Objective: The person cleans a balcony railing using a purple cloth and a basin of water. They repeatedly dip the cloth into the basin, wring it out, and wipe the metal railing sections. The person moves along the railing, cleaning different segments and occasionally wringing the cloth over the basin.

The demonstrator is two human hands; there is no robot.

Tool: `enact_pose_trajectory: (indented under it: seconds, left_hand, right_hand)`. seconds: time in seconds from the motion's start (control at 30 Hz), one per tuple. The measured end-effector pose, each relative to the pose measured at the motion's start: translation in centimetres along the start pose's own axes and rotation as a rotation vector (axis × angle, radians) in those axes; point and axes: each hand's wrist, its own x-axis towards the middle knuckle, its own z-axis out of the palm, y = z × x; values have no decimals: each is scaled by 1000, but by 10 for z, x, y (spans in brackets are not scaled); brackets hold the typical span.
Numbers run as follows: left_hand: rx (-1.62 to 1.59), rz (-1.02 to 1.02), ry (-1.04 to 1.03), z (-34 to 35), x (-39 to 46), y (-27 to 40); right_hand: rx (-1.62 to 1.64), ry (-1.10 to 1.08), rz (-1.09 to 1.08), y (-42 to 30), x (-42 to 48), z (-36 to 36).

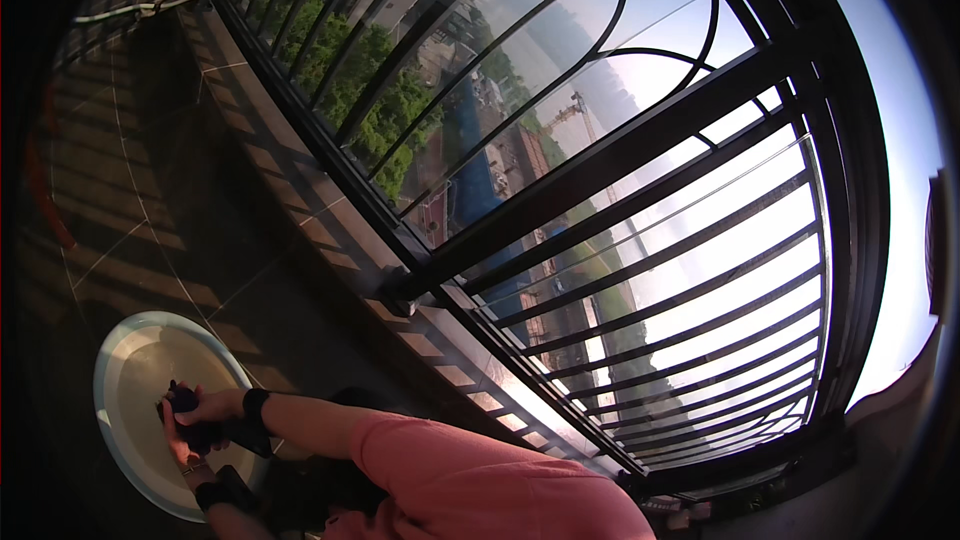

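A round, pale plastic basin (105,412) with a light bluish rim stands on the floor, holding cloudy water (142,375). Over it, both my hands are closed around a bunched dark purple cloth (196,436). My right hand (204,406) presses on the cloth from the upper side in the picture. Against its lower side lies my left hand (177,441), fingers pointing up along it. Part of the cloth is hidden by the hands. Each wrist wears a black band, and my right arm has a pink sleeve (450,457).
A black metal railing (600,165) with glass panels runs along a tiled ledge (300,187) beside me. Dark floor tiles (142,240) carry striped shadows. An orange-red object (49,195) lies at far left; a pale pipe or hose (142,9) crosses the far end.
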Motion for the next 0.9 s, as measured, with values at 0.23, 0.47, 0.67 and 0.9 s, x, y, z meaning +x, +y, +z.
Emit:
enact_pose_trajectory:
  seconds: [0.23, 0.47, 0.67, 0.9]
  left_hand:
    - [319, 139, 24, -34, 34, 4]
    - [637, 168, 245, -19, 33, -10]
    - [1050, 283, 501, 8, 18, -17]
    - [-222, 15, 47, -9, 7, 11]
  right_hand:
    - [-379, 7, -145, -36, -23, 20]
    - [-1218, 386, -242, 3, 9, 18]
    - [-1237, 546, -372, 9, 1, 21]
    - [-804, 203, -117, -45, -20, 15]
